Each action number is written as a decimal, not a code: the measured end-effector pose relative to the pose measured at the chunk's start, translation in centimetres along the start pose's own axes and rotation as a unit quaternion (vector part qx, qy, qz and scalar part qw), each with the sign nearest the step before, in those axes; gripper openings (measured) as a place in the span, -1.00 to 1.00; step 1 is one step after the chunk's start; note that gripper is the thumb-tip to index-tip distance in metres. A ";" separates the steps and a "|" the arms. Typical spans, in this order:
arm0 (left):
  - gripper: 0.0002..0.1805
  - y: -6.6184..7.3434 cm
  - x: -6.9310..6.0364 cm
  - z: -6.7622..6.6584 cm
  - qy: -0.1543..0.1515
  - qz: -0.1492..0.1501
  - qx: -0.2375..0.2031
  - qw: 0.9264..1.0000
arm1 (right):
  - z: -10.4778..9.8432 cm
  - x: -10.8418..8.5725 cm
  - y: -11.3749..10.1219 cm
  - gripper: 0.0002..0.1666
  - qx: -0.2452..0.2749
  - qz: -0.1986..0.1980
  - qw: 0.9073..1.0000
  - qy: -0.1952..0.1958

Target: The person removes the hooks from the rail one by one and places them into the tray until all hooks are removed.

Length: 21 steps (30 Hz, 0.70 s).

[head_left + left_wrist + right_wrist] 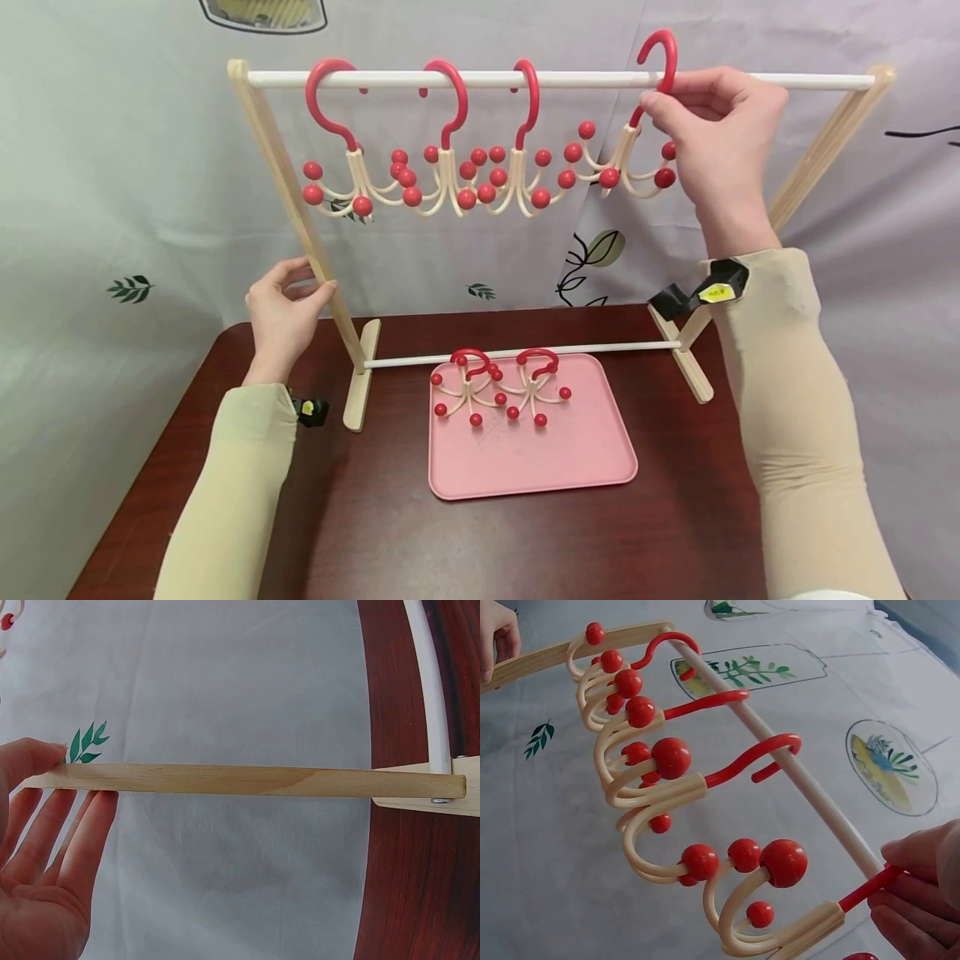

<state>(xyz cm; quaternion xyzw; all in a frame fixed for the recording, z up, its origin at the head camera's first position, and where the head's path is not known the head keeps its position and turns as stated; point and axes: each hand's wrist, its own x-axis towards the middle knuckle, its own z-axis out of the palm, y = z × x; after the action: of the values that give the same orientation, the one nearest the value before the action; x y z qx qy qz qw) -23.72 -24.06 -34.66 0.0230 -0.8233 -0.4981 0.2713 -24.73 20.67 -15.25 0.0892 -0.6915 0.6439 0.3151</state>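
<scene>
My right hand (723, 142) pinches the red hook of a cream hanger with red balls (622, 162), its hook at the white top rod (577, 80) near the right end; the hanger tilts. In the right wrist view my fingertips hold the red stem (870, 889) beside the rod. Three similar hangers (356, 179) (447, 179) (519, 179) hang from the rod by red hooks. My left hand (285, 312) grips the rack's left wooden post (288, 187); the left wrist view shows the thumb on one side of the post (225, 780) and fingers on the other.
A pink tray (540, 467) on the dark red table (375, 517) holds two more hangers (468, 387) (533, 387) near its back edge. The rack's left foot (362, 375), right foot (682, 354) and lower white rod (600, 347) are around it. Patterned grey cloth (172, 167) stands behind.
</scene>
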 end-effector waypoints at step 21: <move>-0.56 0.1 0.0 0.0 0.000 0.000 0.005 1.000 | -2.5 -2.3 -0.9 -0.59 0.013 -0.010 1.000 0.013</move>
<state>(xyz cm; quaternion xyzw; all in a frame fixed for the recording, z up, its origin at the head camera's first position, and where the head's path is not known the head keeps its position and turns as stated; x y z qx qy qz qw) -23.65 -24.03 -34.57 0.0242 -0.8256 -0.4944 0.2708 -21.70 22.28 -15.86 0.0916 -0.6784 0.6505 0.3288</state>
